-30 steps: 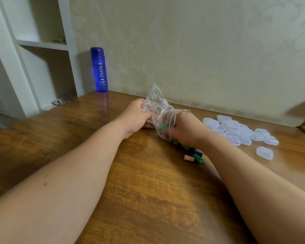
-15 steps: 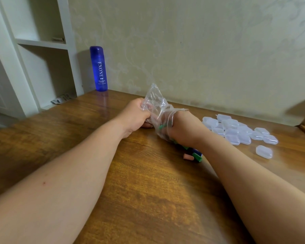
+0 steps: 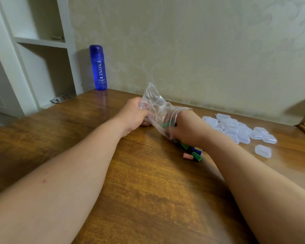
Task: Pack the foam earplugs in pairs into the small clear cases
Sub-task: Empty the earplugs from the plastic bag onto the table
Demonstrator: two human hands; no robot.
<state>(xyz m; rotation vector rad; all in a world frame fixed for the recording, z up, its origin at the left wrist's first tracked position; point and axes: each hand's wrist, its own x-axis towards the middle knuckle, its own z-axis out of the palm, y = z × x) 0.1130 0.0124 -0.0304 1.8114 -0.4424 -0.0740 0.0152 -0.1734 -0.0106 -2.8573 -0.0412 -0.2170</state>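
Note:
A crumpled clear plastic bag stands up over the middle of the wooden table. My left hand pinches its left side. My right hand is pushed inside the bag's mouth, fingers hidden among green earplugs. Several foam earplugs, pink, green and blue, lie spilled on the table under my right wrist. A heap of small clear cases lies to the right, with one single case apart in front of it.
A tall blue bottle stands at the back left against the wall. A white shelf unit rises beyond the table's left edge. Another wooden surface shows at the far right edge.
Both hands stay on the bag with almost no movement; the bag's plastic has shifted slightly around my right hand.

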